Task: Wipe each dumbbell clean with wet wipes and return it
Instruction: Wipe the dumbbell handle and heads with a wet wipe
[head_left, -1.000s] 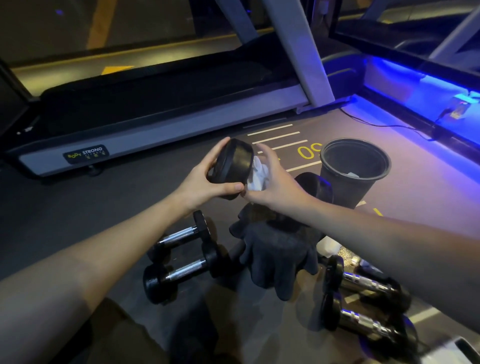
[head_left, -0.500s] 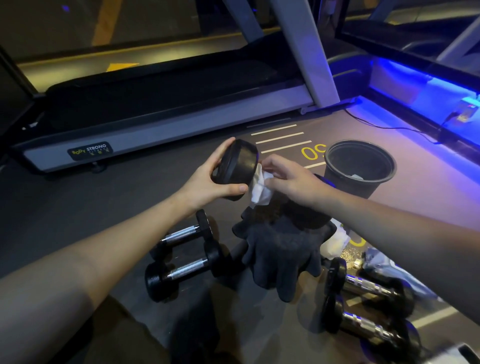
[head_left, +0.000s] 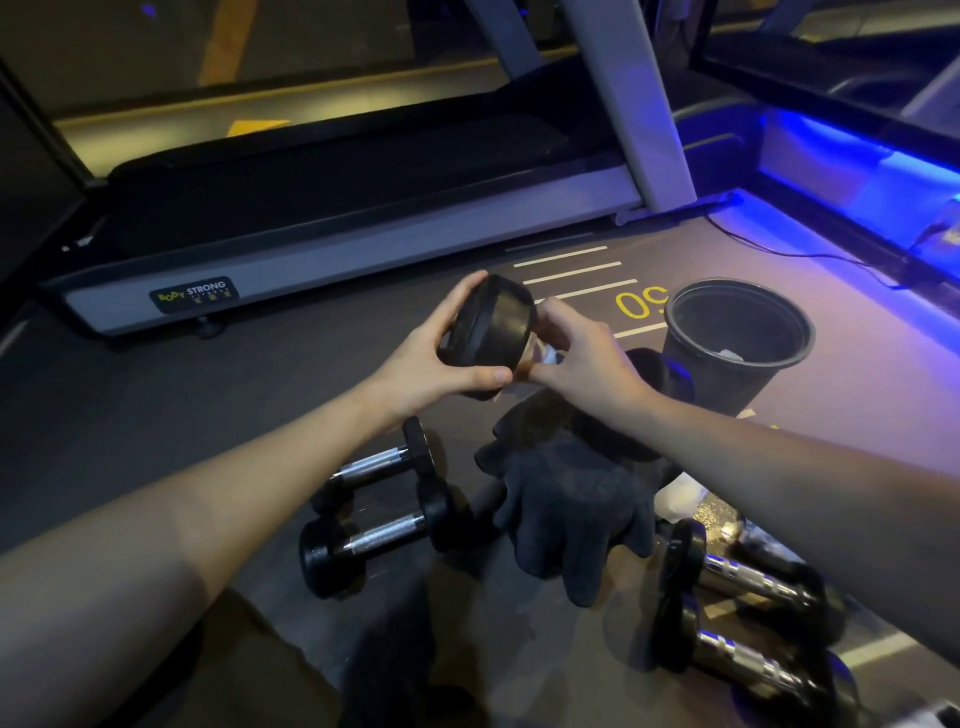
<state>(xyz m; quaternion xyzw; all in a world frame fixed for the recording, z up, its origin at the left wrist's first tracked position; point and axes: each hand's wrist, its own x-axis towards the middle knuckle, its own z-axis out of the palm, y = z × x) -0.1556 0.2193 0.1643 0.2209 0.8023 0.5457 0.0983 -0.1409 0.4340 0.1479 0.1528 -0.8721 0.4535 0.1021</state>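
Black dumbbell (head_left: 488, 332), white wipe (head_left: 548, 356), black bin (head_left: 737, 343)

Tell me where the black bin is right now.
In the head view the black bin stands on the floor at right of centre, just beyond the right hand, beside the yellow floor number and in front of the treadmill.
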